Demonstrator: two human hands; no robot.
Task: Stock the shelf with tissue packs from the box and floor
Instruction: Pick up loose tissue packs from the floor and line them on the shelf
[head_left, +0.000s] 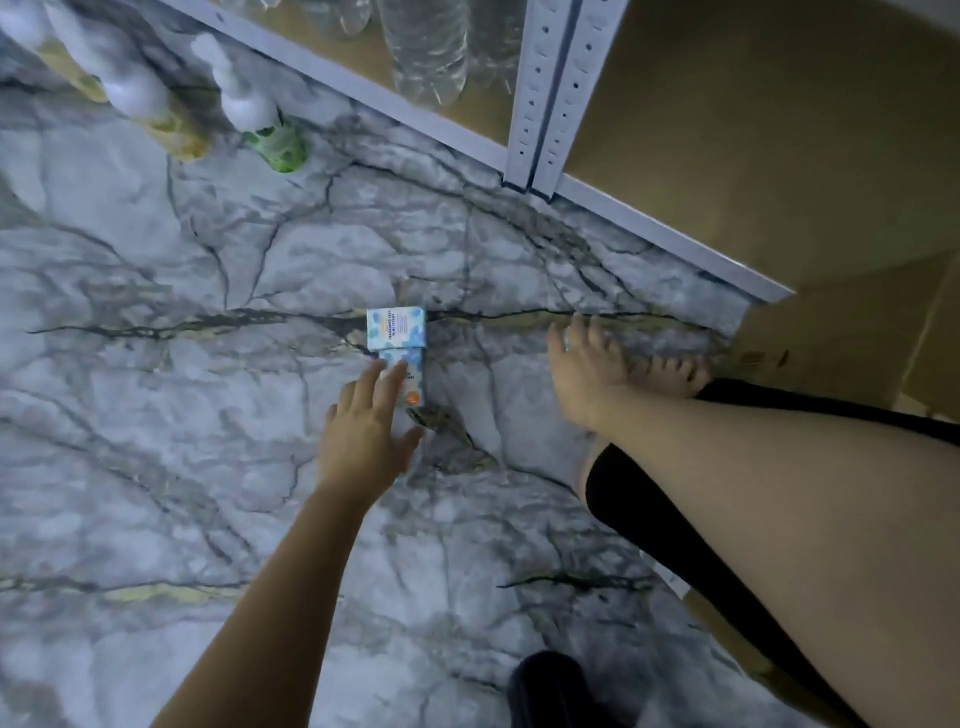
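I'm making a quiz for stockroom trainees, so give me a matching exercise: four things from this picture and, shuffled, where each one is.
Things:
1 far pack
2 clear bottles
3 green bottle
4 left hand

Places:
A on the shelf
B fingers touching the near pack
C floor, upper left
D floor, just beyond the near pack

Pairs: 1-D, 2-A, 3-C, 4-B

The left hand reaches forward and down on a straight bare arm, fingers extended and slightly spread, palm down. The right hand hangs lower right, fingers loosely spread, apparently holding nothing.
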